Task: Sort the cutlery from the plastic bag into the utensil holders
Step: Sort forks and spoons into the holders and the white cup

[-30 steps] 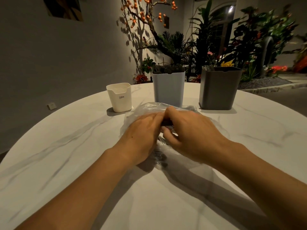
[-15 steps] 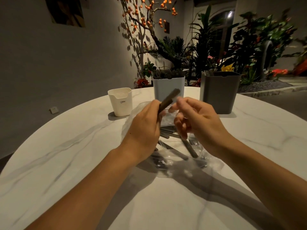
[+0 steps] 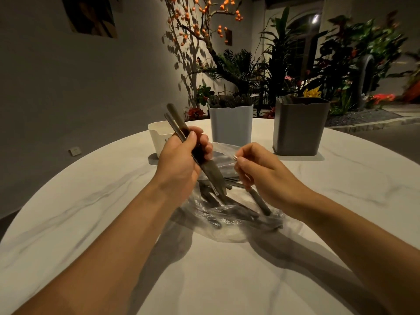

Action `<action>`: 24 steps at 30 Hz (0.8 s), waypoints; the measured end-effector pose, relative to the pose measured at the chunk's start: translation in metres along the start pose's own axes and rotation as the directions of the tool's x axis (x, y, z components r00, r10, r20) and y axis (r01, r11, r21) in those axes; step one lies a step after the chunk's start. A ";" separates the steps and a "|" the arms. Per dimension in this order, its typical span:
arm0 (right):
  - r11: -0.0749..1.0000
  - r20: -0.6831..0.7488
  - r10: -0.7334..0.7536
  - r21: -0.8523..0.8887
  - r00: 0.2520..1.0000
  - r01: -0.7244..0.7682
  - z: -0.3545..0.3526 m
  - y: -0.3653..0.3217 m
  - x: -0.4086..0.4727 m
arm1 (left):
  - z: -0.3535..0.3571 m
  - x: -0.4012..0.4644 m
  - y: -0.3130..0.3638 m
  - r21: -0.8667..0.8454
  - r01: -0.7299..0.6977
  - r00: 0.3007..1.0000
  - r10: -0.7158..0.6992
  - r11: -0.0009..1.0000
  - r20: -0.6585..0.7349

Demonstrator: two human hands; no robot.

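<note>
Gripping two dark slim metal knives (image 3: pixel 181 130) in left hand (image 3: pixel 181 160), fingers curled round handles, blades angled down toward 5 o'clock into clear crumpled plastic bag (image 3: pixel 229 214) at table centre. Right hand (image 3: pixel 261 171) pinching bag's upper edge at 3 o'clock of left. More dark cutlery (image 3: pixel 259 201) lying inside bag. Holders at 12 o'clock: white short plastic cup (image 3: pixel 156 137), pale blue tall holder (image 3: pixel 230 126), dark grey tall holder (image 3: pixel 298 128), all on white marbled round table (image 3: pixel 91 212).

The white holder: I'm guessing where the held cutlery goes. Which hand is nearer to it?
Left. The left hand, gripping two knives, overlaps the white holder in view; the right hand, pinching the plastic bag, is farther right.
</note>
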State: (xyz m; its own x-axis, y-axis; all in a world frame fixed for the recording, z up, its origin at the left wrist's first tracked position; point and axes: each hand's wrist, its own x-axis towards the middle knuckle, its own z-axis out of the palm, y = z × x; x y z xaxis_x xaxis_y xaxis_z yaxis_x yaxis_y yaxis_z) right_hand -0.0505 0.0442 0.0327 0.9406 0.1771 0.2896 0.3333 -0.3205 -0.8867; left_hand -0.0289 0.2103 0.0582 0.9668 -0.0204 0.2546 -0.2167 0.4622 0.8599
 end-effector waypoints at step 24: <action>0.884 0.302 0.165 0.377 0.939 -0.277 0.003 -0.022 -0.003 | 0.023 0.001 -0.005 0.377 -0.149 0.879 0.297 0.914 -0.374</action>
State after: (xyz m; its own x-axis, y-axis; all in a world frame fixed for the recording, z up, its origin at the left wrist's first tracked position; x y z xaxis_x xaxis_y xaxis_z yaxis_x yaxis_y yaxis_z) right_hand -0.0607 0.0535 0.0505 0.9186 0.3948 0.0166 0.0100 0.0188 -0.9998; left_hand -0.0304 0.1876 0.0646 0.8356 0.4510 0.3137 -0.3928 0.0912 0.9151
